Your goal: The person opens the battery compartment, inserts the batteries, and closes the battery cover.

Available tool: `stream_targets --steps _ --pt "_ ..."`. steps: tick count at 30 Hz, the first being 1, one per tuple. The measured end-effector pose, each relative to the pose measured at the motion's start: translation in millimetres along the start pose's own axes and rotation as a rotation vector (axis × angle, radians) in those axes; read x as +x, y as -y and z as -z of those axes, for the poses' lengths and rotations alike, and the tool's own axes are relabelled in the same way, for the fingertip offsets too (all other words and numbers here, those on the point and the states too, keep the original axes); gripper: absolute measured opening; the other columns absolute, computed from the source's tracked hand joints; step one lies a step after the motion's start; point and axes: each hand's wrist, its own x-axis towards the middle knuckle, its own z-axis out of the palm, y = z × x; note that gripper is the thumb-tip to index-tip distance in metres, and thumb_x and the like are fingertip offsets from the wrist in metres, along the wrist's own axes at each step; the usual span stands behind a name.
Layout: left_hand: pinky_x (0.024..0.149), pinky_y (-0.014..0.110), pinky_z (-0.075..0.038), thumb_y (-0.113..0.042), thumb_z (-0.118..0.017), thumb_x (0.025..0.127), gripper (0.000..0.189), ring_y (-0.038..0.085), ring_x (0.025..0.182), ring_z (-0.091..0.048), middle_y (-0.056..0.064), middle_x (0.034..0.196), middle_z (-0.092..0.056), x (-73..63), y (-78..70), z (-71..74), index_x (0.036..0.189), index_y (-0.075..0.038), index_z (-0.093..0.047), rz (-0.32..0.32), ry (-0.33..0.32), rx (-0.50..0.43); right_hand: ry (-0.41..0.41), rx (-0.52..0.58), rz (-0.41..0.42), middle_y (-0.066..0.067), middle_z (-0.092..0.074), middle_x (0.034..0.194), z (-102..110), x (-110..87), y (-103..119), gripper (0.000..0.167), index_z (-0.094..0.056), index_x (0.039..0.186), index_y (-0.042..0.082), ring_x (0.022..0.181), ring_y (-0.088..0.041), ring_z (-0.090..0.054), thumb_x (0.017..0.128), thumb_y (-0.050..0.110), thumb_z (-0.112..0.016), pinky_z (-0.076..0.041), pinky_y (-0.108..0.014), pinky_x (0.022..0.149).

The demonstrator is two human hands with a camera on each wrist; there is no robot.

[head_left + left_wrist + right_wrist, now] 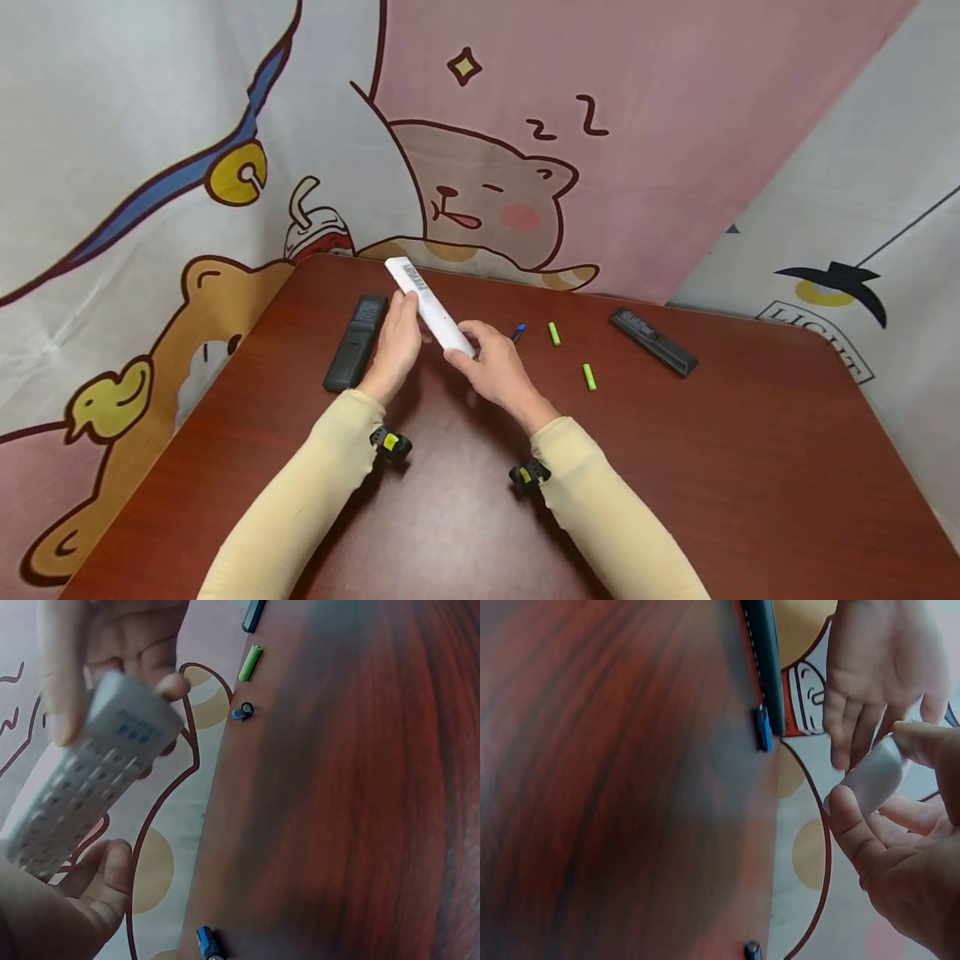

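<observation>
A white remote control (431, 310) is held tilted above the table, its printed back facing up in the head view. My right hand (491, 367) grips its near end between thumb and fingers. In the left wrist view, rows of buttons show on the remote's front (82, 776). My left hand (397, 342) is beside the remote's far half, fingertips right at its edge. The right wrist view shows the left hand's palm (889, 660) with its fingers extended behind the remote. Two blue batteries, one (242, 711) farther and one (209, 943) nearer, lie on the table in the left wrist view.
A black remote (357, 343) lies left of my left hand, and another dark remote (652, 342) lies at the right. Between that one and my right hand are two green batteries, one farther (554, 334) and one nearer (589, 377). A printed cloth (637, 150) hangs behind the table.
</observation>
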Motion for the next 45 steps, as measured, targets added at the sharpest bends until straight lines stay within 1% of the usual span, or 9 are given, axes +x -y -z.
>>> stream_targets --steps 6,10,15,20,23,31,36,41,45 --pt "0.091 0.028 -0.041 -0.031 -0.026 0.113 0.043 0.031 0.108 -0.060 0.026 0.115 -0.064 0.5 -2.7 -2.9 0.137 -0.001 -0.047 -0.016 -0.038 -0.085 0.000 0.044 0.011 -0.014 -0.070 0.115 -6.0 -0.4 9.6 0.039 -0.064 0.126 0.003 0.094 -0.026 -0.068 0.093 0.018 -0.077 -0.056 -0.040 0.083" --pt "0.083 0.026 -0.044 -0.029 -0.024 0.113 0.045 0.027 0.097 -0.061 0.027 0.110 -0.064 0.6 -2.3 -3.8 0.138 0.000 -0.048 -0.019 -0.055 -0.142 -0.004 0.053 0.018 -0.014 -0.070 0.112 -8.8 -1.8 14.2 0.040 -0.064 0.125 0.003 0.093 -0.026 -0.068 0.091 0.018 -0.080 -0.056 -0.039 0.082" --pt "0.071 0.023 -0.044 -0.030 -0.021 0.113 0.047 0.015 0.080 -0.058 0.018 0.098 -0.062 -0.6 1.0 -4.8 0.137 0.001 -0.048 0.000 -0.076 -0.208 0.002 0.054 0.038 -0.012 -0.069 0.110 -13.7 -5.0 16.7 0.041 -0.064 0.123 0.002 0.092 -0.023 -0.067 0.090 0.019 -0.081 -0.056 -0.035 0.080" --pt "0.065 0.022 -0.045 -0.031 -0.021 0.113 0.048 0.010 0.073 -0.056 0.009 0.087 -0.059 -1.3 3.0 -4.8 0.135 0.001 -0.048 0.032 -0.115 -0.292 0.020 0.048 0.117 -0.012 -0.067 0.108 -17.4 -7.0 16.4 0.038 -0.064 0.121 0.001 0.090 -0.023 -0.068 0.090 0.017 -0.080 -0.055 -0.029 0.077" --pt "0.063 0.022 -0.045 -0.032 -0.020 0.113 0.049 0.010 0.072 -0.056 0.007 0.086 -0.058 -0.1 4.0 -3.7 0.138 0.000 -0.047 0.047 -0.106 -0.321 0.024 0.056 0.164 -0.014 -0.064 0.107 -16.6 -6.4 16.3 0.036 -0.065 0.120 0.000 0.088 -0.024 -0.068 0.090 0.015 -0.079 -0.055 -0.027 0.074" --pt "0.063 0.023 -0.047 -0.031 -0.020 0.113 0.044 0.011 0.069 -0.057 0.007 0.083 -0.056 -1.2 3.1 -1.1 0.132 -0.001 -0.046 0.062 -0.063 -0.325 0.003 0.103 0.249 -0.020 -0.063 0.110 -13.5 -1.7 12.7 0.038 -0.065 0.124 -0.002 0.085 -0.025 -0.068 0.090 0.008 -0.079 -0.058 -0.036 0.071" --pt "0.066 0.023 -0.048 -0.031 -0.020 0.112 0.046 0.010 0.073 -0.057 0.009 0.092 -0.056 -2.9 2.0 -0.8 0.136 0.000 -0.046 0.064 -0.050 -0.302 -0.022 0.128 0.320 -0.023 -0.062 0.110 -13.2 1.2 11.1 0.041 -0.066 0.126 -0.003 0.082 -0.026 -0.067 0.088 0.004 -0.079 -0.058 -0.039 0.068" --pt "0.069 0.023 -0.047 -0.031 -0.021 0.113 0.048 0.009 0.076 -0.056 0.011 0.098 -0.056 -4.4 1.6 -0.5 0.140 -0.001 -0.046 0.076 -0.041 -0.284 -0.018 0.119 0.327 -0.019 -0.061 0.110 -13.0 2.8 10.6 0.042 -0.068 0.129 0.000 0.082 -0.024 -0.066 0.089 0.004 -0.078 -0.058 -0.041 0.069" --pt "0.070 0.022 -0.046 -0.034 -0.021 0.113 0.051 0.009 0.078 -0.055 0.012 0.103 -0.056 -5.3 0.7 -0.3 0.146 -0.001 -0.043 0.087 -0.033 -0.281 -0.014 0.115 0.317 -0.021 -0.060 0.110 -12.2 2.8 11.1 0.041 -0.068 0.130 0.001 0.082 -0.025 -0.065 0.090 0.005 -0.077 -0.058 -0.044 0.070"
